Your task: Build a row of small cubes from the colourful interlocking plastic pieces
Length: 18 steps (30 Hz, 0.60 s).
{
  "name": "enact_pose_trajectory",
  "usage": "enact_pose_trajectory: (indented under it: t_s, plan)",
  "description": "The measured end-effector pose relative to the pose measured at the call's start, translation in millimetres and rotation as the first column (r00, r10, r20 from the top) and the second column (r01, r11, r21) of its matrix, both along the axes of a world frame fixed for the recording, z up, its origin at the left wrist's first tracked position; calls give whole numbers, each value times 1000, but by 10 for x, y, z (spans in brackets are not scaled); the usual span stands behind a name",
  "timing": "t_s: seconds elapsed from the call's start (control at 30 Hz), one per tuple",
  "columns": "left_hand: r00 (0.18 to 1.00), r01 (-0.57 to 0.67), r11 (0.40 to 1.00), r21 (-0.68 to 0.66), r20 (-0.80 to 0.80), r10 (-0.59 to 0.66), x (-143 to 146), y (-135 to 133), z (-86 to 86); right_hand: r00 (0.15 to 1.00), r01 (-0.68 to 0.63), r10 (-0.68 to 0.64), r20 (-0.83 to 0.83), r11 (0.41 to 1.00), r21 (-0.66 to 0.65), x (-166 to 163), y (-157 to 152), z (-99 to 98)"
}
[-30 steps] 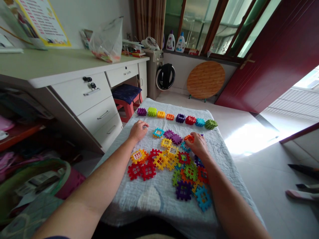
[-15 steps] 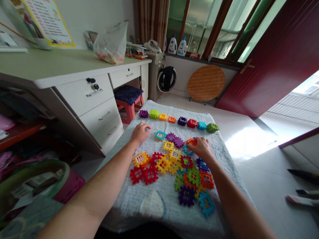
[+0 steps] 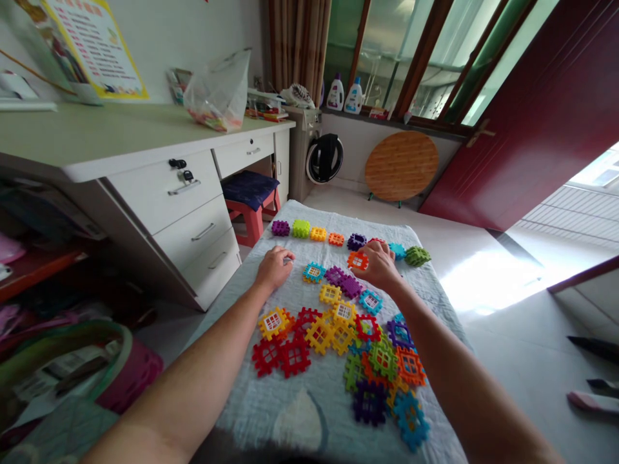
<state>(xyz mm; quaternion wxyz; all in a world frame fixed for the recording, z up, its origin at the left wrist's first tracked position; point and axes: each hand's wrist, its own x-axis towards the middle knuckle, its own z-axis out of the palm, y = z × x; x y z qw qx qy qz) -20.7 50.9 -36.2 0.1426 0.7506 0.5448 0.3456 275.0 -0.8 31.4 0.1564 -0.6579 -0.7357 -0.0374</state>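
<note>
My right hand (image 3: 380, 265) pinches an orange window-patterned building tile (image 3: 357, 260) above the cloth, in front of the far row of blocks. My left hand (image 3: 275, 268) rests on the cloth at the left with its fingers curled; whether anything lies inside them is hidden. Right of it sits a blue-edged window tile (image 3: 314, 272). Purple tiles (image 3: 343, 281) and a light-blue tile (image 3: 371, 301) lie between and below the hands. Nearer me, yellow tiles (image 3: 320, 335), red tiles (image 3: 294, 356) and a mixed heap with a green tile (image 3: 383, 359) overlap.
A row of small stacks runs along the far side, from a purple stack (image 3: 280, 228) to a green stack (image 3: 417, 256). They stand on a cloth-covered table (image 3: 256, 412). Beyond are a desk (image 3: 120, 135), a stool (image 3: 251, 190) and a washing machine (image 3: 304, 148).
My right hand has moved up and left with the orange tile, away from the light-blue tile, which now shows whole. My left hand stays in place. The view has shifted slightly.
</note>
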Motion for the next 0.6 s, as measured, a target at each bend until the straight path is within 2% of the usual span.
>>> enact_pose_trajectory:
  t_s: [0.17, 0.3, 0.43, 0.6]
  plan:
    - [1000, 3, 1000, -3, -13, -3, -4, -6, 6, 995, -78, 78, 60, 997, -12, -188, 561, 46]
    - [1000, -12, 1000, -26, -25, 11, 12, -24, 24, 992, -56, 65, 109, 995, -88, -258, 938, 47]
    - [999, -24, 999, -25, -47, 23, 26, -51, 53, 987, -1, 24, 157, 989, -150, -300, 1184, 7]
    - [998, -29, 999, -34, -49, 27, 33, -64, 67, 981, 31, -1, 192, 987, -156, -292, 1353, -86]
